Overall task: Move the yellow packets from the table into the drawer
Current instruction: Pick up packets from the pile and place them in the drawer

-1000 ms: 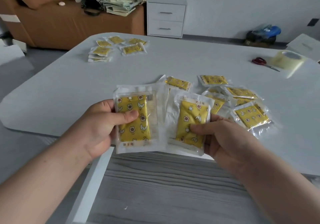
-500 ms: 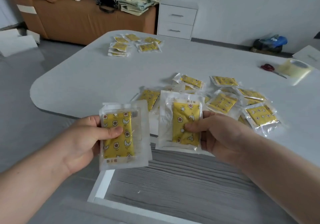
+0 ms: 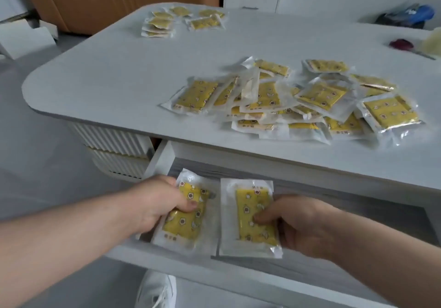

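Observation:
My left hand (image 3: 157, 202) grips a yellow packet (image 3: 188, 222) in clear wrap, thumb on top, low inside the open drawer (image 3: 334, 202) at its left end. My right hand (image 3: 300, 224) pinches a second yellow packet (image 3: 253, 212) just to the right of the first, also down in the drawer. The two packets lie side by side, edges nearly touching. A loose heap of several yellow packets (image 3: 298, 102) sits on the white table (image 3: 119, 69) near its front edge. A smaller group of packets (image 3: 181, 20) lies at the table's far side.
The drawer's front rail (image 3: 181, 264) runs below my hands, and its wood-grain floor shows to the right. A ribbed white base (image 3: 112, 145) stands under the table at left. Red scissors (image 3: 403, 45) lie at the far right. A white shoe (image 3: 155, 291) is below.
Both hands have come down from above the table edge into the drawer, each carrying its packet. The view has tilted downward and closer.

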Available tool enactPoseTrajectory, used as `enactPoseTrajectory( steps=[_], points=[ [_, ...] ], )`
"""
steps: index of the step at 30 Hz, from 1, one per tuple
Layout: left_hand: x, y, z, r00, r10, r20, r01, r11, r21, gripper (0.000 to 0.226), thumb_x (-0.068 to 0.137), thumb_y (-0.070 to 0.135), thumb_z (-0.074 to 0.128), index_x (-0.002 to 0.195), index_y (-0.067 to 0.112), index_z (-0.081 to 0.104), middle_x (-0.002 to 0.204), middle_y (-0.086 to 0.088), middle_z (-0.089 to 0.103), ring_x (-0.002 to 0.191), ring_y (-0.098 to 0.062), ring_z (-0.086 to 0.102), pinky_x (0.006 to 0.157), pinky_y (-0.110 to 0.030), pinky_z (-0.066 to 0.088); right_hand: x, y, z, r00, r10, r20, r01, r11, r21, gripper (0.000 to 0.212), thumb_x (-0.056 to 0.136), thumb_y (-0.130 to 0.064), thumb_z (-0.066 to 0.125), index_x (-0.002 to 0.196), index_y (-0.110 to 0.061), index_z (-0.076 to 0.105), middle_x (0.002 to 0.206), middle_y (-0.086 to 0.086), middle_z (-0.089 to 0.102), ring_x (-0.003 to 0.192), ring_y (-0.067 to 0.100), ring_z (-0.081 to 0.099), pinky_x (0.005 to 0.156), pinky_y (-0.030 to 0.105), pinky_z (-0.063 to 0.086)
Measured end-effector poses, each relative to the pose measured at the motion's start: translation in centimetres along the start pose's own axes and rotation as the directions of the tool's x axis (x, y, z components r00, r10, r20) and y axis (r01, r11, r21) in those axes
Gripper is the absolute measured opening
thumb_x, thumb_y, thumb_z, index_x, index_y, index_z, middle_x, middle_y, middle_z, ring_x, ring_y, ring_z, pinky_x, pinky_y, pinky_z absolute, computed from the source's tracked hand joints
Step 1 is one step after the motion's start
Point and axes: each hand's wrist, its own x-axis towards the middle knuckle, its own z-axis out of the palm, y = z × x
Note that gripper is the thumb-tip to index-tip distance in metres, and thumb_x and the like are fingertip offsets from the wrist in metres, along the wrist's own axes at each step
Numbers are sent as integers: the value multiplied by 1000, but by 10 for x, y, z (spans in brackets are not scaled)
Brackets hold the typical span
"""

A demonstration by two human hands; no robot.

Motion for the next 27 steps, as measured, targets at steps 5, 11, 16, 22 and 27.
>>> enactPoseTrajectory(
  steps=[5, 11, 16, 22, 27],
  points=[
    [38, 9, 7, 998, -5, -68, 9, 998, 54, 23, 74, -10, 72, 95, -6, 65, 90, -21, 70, 78, -34, 70, 69, -45, 58, 38, -5, 2, 997, 18, -77, -14, 998, 57, 19, 86, 14, 57, 96, 0, 65, 84, 16, 75, 64, 25, 73, 52, 38, 61],
    [72, 11, 16, 952, 158, -262, -22, 890, 456, 44, 77, 6, 77, 116, -3, 58, 107, -16, 63, 94, -27, 63, 72, -32, 52, 64, -10, 0, 990, -26, -139, 33, 999, 44, 21, 86, 12, 60, 102, 0, 64, 91, 15, 74, 76, 26, 73, 63, 38, 61],
    [78, 12, 12, 937, 182, -297, 51, 771, 635, 38, 84, -1, 61, 121, -3, 52, 107, -15, 59, 93, -25, 61, 60, -29, 48, 75, -12, 5, 980, -89, -176, 84, 996, -32, 24, 82, 11, 66, 103, 0, 64, 94, 15, 74, 79, 26, 74, 67, 38, 61],
    [71, 8, 10, 930, 307, -202, -35, 621, 783, 56, 84, -5, 49, 136, -9, 30, 145, -21, 32, 139, -27, 29, 107, -29, 34, 80, -14, 15, 961, -136, -242, 88, 976, -200, 31, 75, 1, 78, 103, -2, 64, 95, 13, 73, 76, 23, 73, 54, 27, 58],
    [64, 7, 9, 923, 364, -120, -78, 485, 871, 69, 88, -2, 49, 144, -12, 11, 140, -32, 37, 126, -32, 48, 93, -25, 42, 84, -16, 19, 950, -184, -251, 105, 949, -298, 35, 72, -6, 83, 101, -1, 64, 93, 13, 73, 74, 24, 74, 55, 26, 58]
  ],
)
